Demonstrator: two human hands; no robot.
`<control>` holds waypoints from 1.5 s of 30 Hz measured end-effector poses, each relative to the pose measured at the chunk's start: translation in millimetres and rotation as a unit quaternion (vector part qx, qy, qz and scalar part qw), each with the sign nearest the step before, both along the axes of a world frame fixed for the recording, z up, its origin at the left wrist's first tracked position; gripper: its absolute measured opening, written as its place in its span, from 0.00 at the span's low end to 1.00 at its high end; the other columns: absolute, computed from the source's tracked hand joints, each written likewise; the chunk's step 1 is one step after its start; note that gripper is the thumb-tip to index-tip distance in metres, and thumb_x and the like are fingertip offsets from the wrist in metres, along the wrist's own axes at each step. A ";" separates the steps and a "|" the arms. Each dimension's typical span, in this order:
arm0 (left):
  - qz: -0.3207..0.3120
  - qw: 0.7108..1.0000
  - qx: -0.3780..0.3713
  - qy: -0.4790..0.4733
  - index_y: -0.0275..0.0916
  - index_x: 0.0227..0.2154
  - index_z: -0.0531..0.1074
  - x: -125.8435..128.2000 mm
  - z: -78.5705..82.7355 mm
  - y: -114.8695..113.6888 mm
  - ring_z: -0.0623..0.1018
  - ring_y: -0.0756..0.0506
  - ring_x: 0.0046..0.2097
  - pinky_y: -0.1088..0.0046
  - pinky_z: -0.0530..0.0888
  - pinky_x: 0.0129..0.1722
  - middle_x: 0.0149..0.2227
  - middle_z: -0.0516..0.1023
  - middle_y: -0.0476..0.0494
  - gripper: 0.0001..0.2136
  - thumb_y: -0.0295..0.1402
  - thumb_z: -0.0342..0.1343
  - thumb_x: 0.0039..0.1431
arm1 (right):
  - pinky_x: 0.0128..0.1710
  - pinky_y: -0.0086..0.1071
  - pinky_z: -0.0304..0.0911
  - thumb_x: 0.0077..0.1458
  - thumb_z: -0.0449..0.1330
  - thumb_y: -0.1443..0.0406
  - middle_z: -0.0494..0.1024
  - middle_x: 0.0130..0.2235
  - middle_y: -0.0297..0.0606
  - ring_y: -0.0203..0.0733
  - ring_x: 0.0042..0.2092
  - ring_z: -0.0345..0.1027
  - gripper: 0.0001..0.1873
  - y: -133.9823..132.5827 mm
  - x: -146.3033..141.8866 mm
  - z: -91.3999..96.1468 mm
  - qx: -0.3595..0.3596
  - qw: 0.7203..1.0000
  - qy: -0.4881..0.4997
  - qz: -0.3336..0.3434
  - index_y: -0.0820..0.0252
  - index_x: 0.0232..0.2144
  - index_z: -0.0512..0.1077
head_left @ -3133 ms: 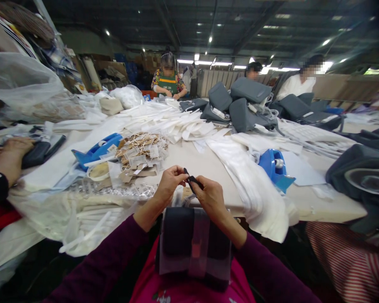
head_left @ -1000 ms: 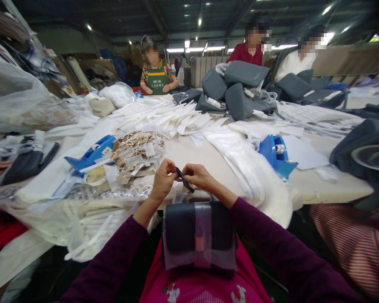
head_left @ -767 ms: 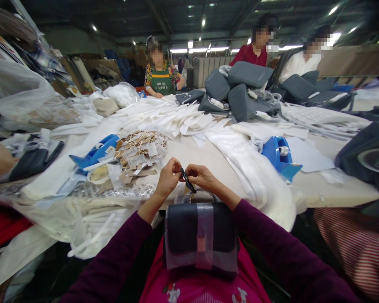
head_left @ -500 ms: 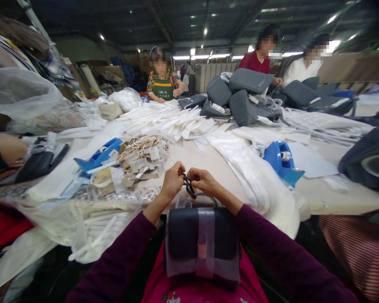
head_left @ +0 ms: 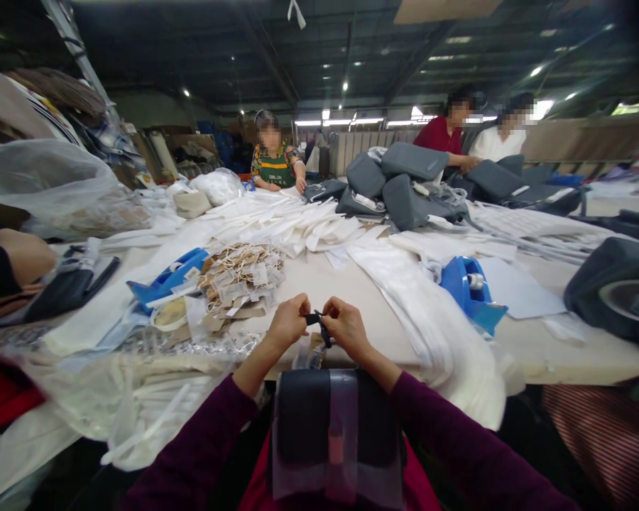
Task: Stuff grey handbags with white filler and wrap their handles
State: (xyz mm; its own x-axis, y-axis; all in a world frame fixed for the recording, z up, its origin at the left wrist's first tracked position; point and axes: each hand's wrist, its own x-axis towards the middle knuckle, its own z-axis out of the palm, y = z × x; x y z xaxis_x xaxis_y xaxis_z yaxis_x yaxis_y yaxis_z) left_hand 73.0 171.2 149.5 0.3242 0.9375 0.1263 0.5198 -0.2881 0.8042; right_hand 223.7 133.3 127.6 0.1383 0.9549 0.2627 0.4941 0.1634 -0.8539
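Note:
A dark strap [head_left: 313, 319] is stretched between my two hands above the table's near edge. My left hand [head_left: 289, 319] pinches one end of it. The fingers of my right hand [head_left: 345, 325] are closed on the strap where it loops and hangs down. In my lap lies a dark bag [head_left: 303, 419] with a clear plastic sheet over its front and a translucent band [head_left: 343, 404] down its middle. Just behind the bag, below my hands, is a small clear plastic piece [head_left: 315, 355], partly hidden.
A heap of tags with strings [head_left: 245, 273] lies left of my hands. Blue tape dispensers stand at left [head_left: 170, 277] and right [head_left: 471, 291]. White padding strips [head_left: 405, 298] cross the table. Grey bags [head_left: 410, 188] are piled at the back, with several people beyond.
My hands have drawn slightly apart, and the strap between them now lies straighter near my left fingers. The whole view has tilted up a little.

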 end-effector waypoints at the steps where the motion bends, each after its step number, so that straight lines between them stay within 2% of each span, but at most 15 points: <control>1: 0.004 0.999 0.026 0.028 0.39 0.22 0.64 1.0 -0.1 3.2 0.69 0.51 0.23 0.82 0.64 0.17 0.21 0.67 0.54 0.12 0.16 0.49 0.36 | 0.25 0.25 0.53 0.42 0.54 0.69 0.64 0.19 0.24 0.33 0.23 0.60 0.04 -0.6 -0.3 0.3 0.009 1.000 -0.006 0.015 0.57 0.24 0.67; 7: 0.042 0.990 0.113 0.079 0.40 0.20 0.60 10.6 4.2 20.2 0.65 0.50 0.24 0.77 0.58 0.23 0.19 0.62 0.54 0.15 0.12 0.47 0.34 | 0.29 0.26 0.53 0.44 0.51 0.73 0.66 0.26 0.28 0.33 0.28 0.59 0.09 -10.5 7.7 3.4 0.068 0.983 -0.117 0.127 0.57 0.24 0.69; 11: 0.041 0.983 0.163 0.077 0.41 0.22 0.60 8.3 16.7 24.6 0.65 0.48 0.26 0.73 0.58 0.27 0.21 0.63 0.53 0.15 0.12 0.46 0.38 | 0.35 0.27 0.57 0.44 0.50 0.75 0.71 0.31 0.32 0.35 0.34 0.65 0.12 -21.7 22.4 9.9 0.041 0.963 -0.151 0.221 0.58 0.24 0.71; 16: -0.025 0.949 0.303 0.082 0.42 0.28 0.62 7.4 47.4 9.8 0.68 0.46 0.32 0.70 0.62 0.33 0.27 0.67 0.49 0.15 0.14 0.44 0.44 | 0.36 0.30 0.61 0.50 0.56 0.68 0.78 0.35 0.36 0.38 0.35 0.69 0.11 -21.2 30.8 26.4 -0.044 0.986 -0.018 0.161 0.60 0.36 0.76; 18: -0.062 0.941 0.325 0.064 0.42 0.29 0.64 10.6 56.4 -0.5 0.70 0.46 0.36 0.70 0.65 0.36 0.31 0.69 0.47 0.13 0.15 0.44 0.47 | 0.33 0.29 0.60 0.50 0.60 0.63 0.78 0.32 0.35 0.37 0.32 0.67 0.09 -19.3 26.1 30.6 -0.051 0.985 -0.027 0.161 0.59 0.33 0.77; 21: -0.013 0.958 0.284 -0.048 0.41 0.38 0.66 13.8 53.6 -14.6 0.72 0.47 0.39 0.71 0.69 0.39 0.37 0.72 0.45 0.12 0.20 0.46 0.54 | 0.28 0.28 0.55 0.47 0.62 0.63 0.73 0.24 0.32 0.34 0.27 0.62 0.07 -19.4 16.8 28.8 -0.028 0.991 0.004 0.134 0.60 0.24 0.77; 23: 0.037 0.977 0.176 -0.111 0.38 0.45 0.66 12.9 40.9 -22.6 0.73 0.47 0.39 0.71 0.70 0.39 0.39 0.73 0.43 0.13 0.25 0.49 0.56 | 0.26 0.27 0.54 0.47 0.62 0.63 0.72 0.22 0.31 0.34 0.26 0.61 0.07 -22.2 13.4 24.2 -0.025 0.992 0.076 0.092 0.61 0.24 0.77; 24: 0.023 0.987 0.103 -0.120 0.36 0.45 0.67 11.8 33.0 -26.6 0.74 0.47 0.38 0.71 0.71 0.38 0.39 0.74 0.43 0.13 0.27 0.50 0.56 | 0.25 0.28 0.55 0.46 0.63 0.62 0.72 0.22 0.31 0.34 0.25 0.61 0.08 -24.5 12.9 22.1 -0.027 0.990 0.116 0.077 0.61 0.25 0.78; 26: -0.082 0.991 -0.030 -0.106 0.34 0.41 0.71 9.7 17.8 -34.8 0.75 0.46 0.38 0.71 0.71 0.38 0.37 0.76 0.42 0.11 0.31 0.51 0.56 | 0.25 0.28 0.57 0.46 0.64 0.61 0.73 0.22 0.32 0.35 0.25 0.62 0.09 -30.0 13.0 19.6 -0.030 0.982 0.177 0.061 0.62 0.27 0.78; 28: -0.177 0.977 -0.082 -0.089 0.33 0.37 0.74 9.0 7.3 -43.2 0.75 0.46 0.37 0.72 0.70 0.38 0.34 0.77 0.44 0.12 0.34 0.49 0.58 | 0.26 0.29 0.59 0.45 0.64 0.60 0.73 0.22 0.33 0.36 0.25 0.63 0.10 -35.9 13.2 20.3 -0.026 0.974 0.216 0.058 0.62 0.27 0.78; 33: -0.207 0.974 -0.076 -0.049 0.32 0.29 0.74 12.5 -0.2 -55.8 0.69 0.50 0.27 0.76 0.65 0.28 0.24 0.72 0.48 0.19 0.44 0.46 0.62 | 0.28 0.31 0.62 0.44 0.65 0.61 0.74 0.23 0.33 0.37 0.26 0.65 0.08 -45.0 12.2 29.0 -0.002 0.966 0.257 0.030 0.61 0.27 0.78; 36: -0.239 0.965 -0.101 -0.047 0.32 0.30 0.74 15.2 -5.2 -57.2 0.73 0.48 0.30 0.75 0.68 0.31 0.27 0.76 0.44 0.21 0.45 0.45 0.62 | 0.27 0.32 0.62 0.44 0.65 0.61 0.75 0.23 0.34 0.38 0.26 0.66 0.09 -47.4 12.4 34.0 0.005 0.967 0.254 -0.004 0.62 0.28 0.78; 40: -0.242 0.966 -0.087 -0.018 0.33 0.32 0.74 19.0 -14.3 -56.8 0.77 0.45 0.34 0.72 0.71 0.36 0.32 0.79 0.40 0.17 0.38 0.43 0.63 | 0.29 0.32 0.64 0.47 0.65 0.62 0.75 0.25 0.34 0.39 0.28 0.68 0.08 -57.4 11.5 37.9 0.058 0.973 0.222 -0.017 0.61 0.28 0.78; 43: -0.234 0.971 -0.039 0.027 0.34 0.30 0.74 19.0 -15.8 -56.0 0.77 0.46 0.34 0.72 0.71 0.38 0.32 0.80 0.42 0.14 0.31 0.43 0.61 | 0.31 0.31 0.63 0.54 0.60 0.65 0.74 0.28 0.34 0.38 0.31 0.69 0.06 -76.9 11.5 36.6 0.130 0.983 0.128 0.009 0.58 0.29 0.78; 45: -0.263 0.964 -0.013 0.034 0.35 0.32 0.75 16.4 -14.0 -55.4 0.77 0.46 0.37 0.73 0.71 0.40 0.35 0.81 0.43 0.12 0.28 0.45 0.59 | 0.33 0.31 0.64 0.56 0.58 0.69 0.75 0.32 0.36 0.38 0.34 0.70 0.08 -95.2 12.7 32.4 0.167 0.984 0.052 0.041 0.56 0.34 0.78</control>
State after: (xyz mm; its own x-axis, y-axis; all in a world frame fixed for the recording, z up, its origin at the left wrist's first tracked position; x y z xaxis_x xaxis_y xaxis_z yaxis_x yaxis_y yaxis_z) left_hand 89.5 115.8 135.5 0.7624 0.6438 0.0660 0.3593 -0.5059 0.7842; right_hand 236.5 38.1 160.0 0.1077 0.8266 0.5524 0.3808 0.4790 -0.7909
